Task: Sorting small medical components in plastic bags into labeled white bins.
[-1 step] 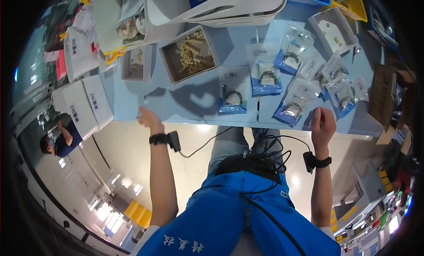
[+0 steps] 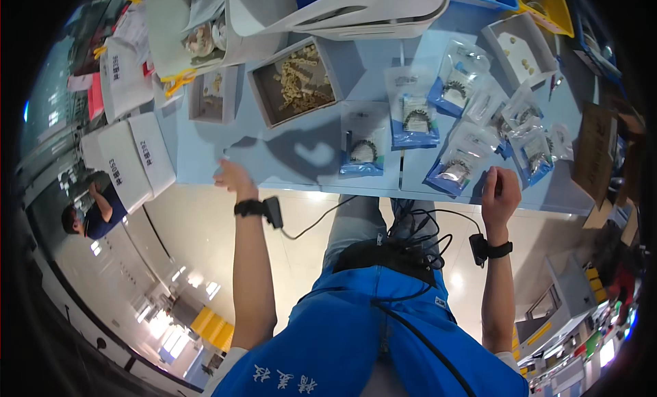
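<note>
My left hand [image 2: 237, 178] hovers at the front edge of the pale blue table [image 2: 274, 181], fingers loosely bent and apart, holding nothing. My right hand [image 2: 501, 197] rests at the same edge farther right, its fingers curled in and the thumb raised, with nothing seen in it. Just beyond it lie several clear pouches with blue bottoms and dark beaded bracelets inside, such as a tilted pouch [image 2: 455, 165]. Another bracelet pouch [image 2: 363, 140] lies alone between my hands. Behind my left hand stands an open box [image 2: 263, 99] of small beige pieces.
A smaller open box [image 2: 222, 109] and white bins [image 2: 274, 37] stand at the back left. A white box [image 2: 517, 51] with a few beige bits, a yellow tray [image 2: 547, 7] and a cardboard carton [image 2: 594, 147] are at right. Cables [image 2: 410, 226] hang at my waist.
My left hand has shifted slightly to the right and the view has tilted a little. My right hand stays in place, and nothing on the table has been moved.
</note>
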The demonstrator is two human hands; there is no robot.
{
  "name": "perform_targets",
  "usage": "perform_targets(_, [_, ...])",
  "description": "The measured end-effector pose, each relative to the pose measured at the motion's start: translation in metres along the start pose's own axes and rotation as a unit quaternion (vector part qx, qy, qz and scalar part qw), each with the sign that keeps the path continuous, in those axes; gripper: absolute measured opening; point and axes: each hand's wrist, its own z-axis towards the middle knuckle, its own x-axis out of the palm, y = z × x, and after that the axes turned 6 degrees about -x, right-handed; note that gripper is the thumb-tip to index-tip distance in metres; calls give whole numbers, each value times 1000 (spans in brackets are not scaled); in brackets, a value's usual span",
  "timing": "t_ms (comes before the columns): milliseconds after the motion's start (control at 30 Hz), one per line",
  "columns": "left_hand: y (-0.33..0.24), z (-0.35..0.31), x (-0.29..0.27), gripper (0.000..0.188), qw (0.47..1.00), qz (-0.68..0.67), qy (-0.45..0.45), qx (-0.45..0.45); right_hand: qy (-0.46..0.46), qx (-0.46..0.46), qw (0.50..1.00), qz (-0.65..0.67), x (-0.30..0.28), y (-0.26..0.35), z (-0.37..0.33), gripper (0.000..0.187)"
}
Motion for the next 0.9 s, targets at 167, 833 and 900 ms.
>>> perform_targets(167, [-27, -48, 18, 84, 993, 71, -91, -38, -18, -49, 994, -91, 10, -6, 1, 20])
perform_targets(833, [-2, -4, 31, 73, 976, 179, -122, 20, 0, -61, 988, -145, 11, -5, 7, 20])
perform_targets(900, [-16, -30, 32, 80, 985, 117, -115, -49, -3, -59, 987, -148, 8, -7, 7, 20])
